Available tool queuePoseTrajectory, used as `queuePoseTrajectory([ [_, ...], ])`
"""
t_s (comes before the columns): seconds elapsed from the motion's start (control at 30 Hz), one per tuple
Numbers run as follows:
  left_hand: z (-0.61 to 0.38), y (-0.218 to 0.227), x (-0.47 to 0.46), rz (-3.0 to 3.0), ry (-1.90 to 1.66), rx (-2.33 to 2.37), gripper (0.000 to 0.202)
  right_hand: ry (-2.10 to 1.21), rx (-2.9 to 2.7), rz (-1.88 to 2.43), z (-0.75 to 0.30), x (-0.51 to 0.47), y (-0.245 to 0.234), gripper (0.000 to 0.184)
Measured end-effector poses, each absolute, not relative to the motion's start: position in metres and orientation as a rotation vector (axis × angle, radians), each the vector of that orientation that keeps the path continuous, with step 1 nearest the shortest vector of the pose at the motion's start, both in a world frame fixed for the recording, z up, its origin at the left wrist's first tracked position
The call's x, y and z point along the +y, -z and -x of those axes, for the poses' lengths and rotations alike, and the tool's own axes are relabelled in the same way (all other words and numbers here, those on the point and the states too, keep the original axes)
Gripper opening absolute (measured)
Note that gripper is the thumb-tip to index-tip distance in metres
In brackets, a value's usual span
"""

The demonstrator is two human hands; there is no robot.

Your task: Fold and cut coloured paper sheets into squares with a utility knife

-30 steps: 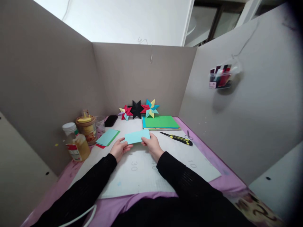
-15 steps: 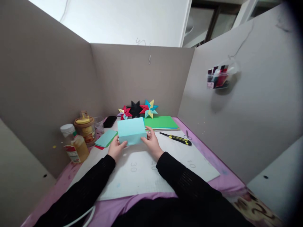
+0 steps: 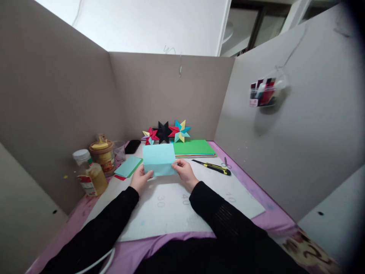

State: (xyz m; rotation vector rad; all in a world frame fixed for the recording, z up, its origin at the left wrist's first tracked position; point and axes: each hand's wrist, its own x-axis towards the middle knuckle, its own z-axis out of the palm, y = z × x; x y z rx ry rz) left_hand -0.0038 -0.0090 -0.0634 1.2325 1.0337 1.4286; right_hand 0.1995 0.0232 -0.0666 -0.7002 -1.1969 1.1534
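A light blue sheet of paper (image 3: 159,154), creased across its lower part, is held up above the white board (image 3: 171,220). My left hand (image 3: 140,179) pinches its lower left corner, thumb in front. At the right edge, near the crease, my right hand (image 3: 185,172) grips it between thumb and fingers. Left of the sheet lie loose light blue, green and red papers (image 3: 128,167). Behind it, to the right, is a stack of coloured paper with green on top (image 3: 195,147).
Folded paper stars (image 3: 164,132) stand at the back panel. A utility knife (image 3: 215,168) and small scissors (image 3: 226,163) lie right. At left are a white-capped bottle (image 3: 89,175), a jar (image 3: 102,156), a plastic cup (image 3: 119,150) and a black phone (image 3: 132,146).
The right thumb and fingers have come together at the paper's right edge, slightly higher and further right. The sheet has tilted a little; the left hand has hardly moved.
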Motion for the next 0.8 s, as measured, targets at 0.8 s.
queuePoseTrajectory([
  [0.8,-0.009,0.073,-0.009,-1.304,-1.385,1.113,0.041,-0.712,-1.353,0.944,-0.200,0.020,0.068,0.026],
])
